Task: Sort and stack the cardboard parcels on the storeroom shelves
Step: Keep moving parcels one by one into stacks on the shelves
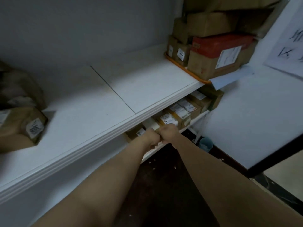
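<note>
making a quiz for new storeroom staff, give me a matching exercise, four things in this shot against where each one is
Things:
1 red-topped box
2 blue cup
3 left hand and right hand
4 labelled parcel

Places:
a on the floor
b gripping the lower-shelf parcel
c right end of the white shelf
d left end of the white shelf

Pairs: 1-c, 2-a, 3-b, 4-d

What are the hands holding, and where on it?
The left hand and right hand grip a small cardboard parcel by its near end, on the lower shelf.
</note>
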